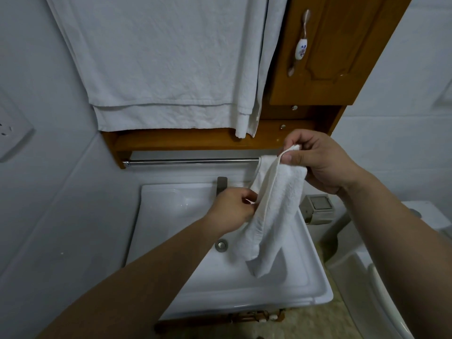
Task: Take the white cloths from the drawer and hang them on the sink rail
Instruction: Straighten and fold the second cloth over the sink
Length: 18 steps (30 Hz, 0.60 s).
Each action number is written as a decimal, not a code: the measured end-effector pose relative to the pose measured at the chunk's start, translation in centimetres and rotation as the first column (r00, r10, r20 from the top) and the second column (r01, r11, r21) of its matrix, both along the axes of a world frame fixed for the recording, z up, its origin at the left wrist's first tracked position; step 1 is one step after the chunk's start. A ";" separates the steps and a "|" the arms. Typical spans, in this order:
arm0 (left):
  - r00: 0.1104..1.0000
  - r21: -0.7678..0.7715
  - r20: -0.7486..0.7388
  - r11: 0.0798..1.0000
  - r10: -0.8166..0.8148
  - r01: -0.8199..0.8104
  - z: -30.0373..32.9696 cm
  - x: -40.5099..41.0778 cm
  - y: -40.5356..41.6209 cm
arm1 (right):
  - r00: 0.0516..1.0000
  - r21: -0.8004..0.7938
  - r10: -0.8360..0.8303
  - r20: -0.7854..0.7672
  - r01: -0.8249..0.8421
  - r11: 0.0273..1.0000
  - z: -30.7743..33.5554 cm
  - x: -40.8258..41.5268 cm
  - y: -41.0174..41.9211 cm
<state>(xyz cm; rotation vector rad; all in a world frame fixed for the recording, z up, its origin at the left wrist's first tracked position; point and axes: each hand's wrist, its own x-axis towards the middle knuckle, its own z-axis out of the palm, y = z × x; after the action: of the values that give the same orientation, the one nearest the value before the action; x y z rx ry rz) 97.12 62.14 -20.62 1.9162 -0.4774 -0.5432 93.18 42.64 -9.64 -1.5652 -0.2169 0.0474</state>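
Note:
A small white cloth (274, 206) hangs folded lengthwise over the sink basin. My right hand (318, 160) pinches its top end right at the right end of the chrome sink rail (190, 161). My left hand (232, 206) pinches the cloth's left edge lower down, in front of the tap. The cloth's top end touches or overlaps the rail's right end; whether it lies over the rail I cannot tell. The rest of the rail to the left is bare.
A white sink (171, 241) with a metal drain (221, 245) lies below. Large white towels (166, 59) hang above the rail from a wooden cabinet (325, 52). A toilet (381, 289) stands at the right, a wall socket (12, 133) at the left.

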 end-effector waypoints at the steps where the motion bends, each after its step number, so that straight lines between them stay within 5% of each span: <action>1: 1.000 0.020 0.017 1.000 0.012 -0.012 -0.1 -0.1 0.0 | 1.000 0.004 -0.005 0.005 0.005 1.000 0.1 0.0 0.1; 11: 0.987 0.050 0.112 0.992 0.113 -0.119 -1.0 0.1 0.6 | 0.995 -0.085 -0.095 -0.042 0.091 0.992 0.3 -0.6 -0.7; 14: 0.964 0.100 0.203 0.976 0.170 -0.193 -1.0 0.9 1.7 | 0.976 -0.259 -0.197 -0.098 0.166 0.952 0.7 -1.3 -1.4; 18: 0.951 0.131 0.279 0.975 0.136 -0.178 -1.3 1.7 3.2 | 0.939 -0.602 -0.338 -0.067 0.232 0.764 0.5 -1.9 -2.3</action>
<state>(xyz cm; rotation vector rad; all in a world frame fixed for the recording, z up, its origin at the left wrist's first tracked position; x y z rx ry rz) 98.81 65.33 -21.95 2.1684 -0.4594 -0.2206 91.30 40.34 -9.10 -2.1919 0.2057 0.0081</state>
